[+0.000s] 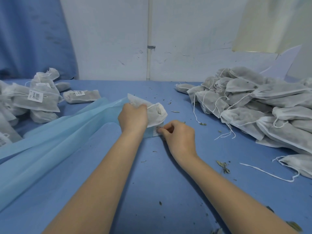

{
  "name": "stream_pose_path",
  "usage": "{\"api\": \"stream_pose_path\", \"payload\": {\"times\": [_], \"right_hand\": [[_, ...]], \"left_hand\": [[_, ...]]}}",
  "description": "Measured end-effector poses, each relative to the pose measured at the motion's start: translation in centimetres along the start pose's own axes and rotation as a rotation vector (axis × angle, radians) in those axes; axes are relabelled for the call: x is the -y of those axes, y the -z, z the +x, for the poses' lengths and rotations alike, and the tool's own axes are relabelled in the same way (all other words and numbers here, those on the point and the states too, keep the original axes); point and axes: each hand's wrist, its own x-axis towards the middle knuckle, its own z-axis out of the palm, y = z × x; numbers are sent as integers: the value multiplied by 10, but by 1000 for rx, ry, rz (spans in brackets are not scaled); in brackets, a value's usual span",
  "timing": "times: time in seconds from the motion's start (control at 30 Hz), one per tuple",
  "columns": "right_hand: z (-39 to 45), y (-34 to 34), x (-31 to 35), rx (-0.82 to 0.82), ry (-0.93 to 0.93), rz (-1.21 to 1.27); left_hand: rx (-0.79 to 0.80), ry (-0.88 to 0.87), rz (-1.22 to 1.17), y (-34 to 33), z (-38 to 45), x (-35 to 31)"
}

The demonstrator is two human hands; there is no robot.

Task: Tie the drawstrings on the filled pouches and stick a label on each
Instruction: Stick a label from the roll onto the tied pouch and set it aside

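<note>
- The left hand (133, 118) is gripping a filled pouch (156, 114) at table centre.
- The right hand (179, 137) is pinching a label (157, 130) off the blue backing strip (50, 141).
- Labelling step, judging by this; next, pressing it flat onto the pouch.

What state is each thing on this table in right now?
Left hand: grips a pouch.
Held pouch: filled, held over the label strip.
Right hand: pinches a label.
Label: at the strip's end.
Right pile: filled, unlabelled, strings loose.
Left pile: labelled.
</note>
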Motion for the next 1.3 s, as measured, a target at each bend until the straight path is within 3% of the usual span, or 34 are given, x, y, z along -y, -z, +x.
{"api": "stream_pose_path", "payload": {"times": [0.23, 0.7, 0.9, 1.07, 1.3], "right_hand": [[-3, 2, 7, 90, 177, -184], [-8, 33, -5, 405, 184, 1], [-14, 47, -1, 678, 206, 90], [-10, 74, 5, 435, 133, 328], [-8, 99, 6, 191, 239, 322]], "left_hand": [[-5, 4, -8, -1, 1, 2], [-12, -15, 1, -1, 1, 2], [-1, -10, -19, 2, 0, 0], [37, -133, -134, 8, -9, -12], [433, -257, -180, 0, -37, -20]]}}
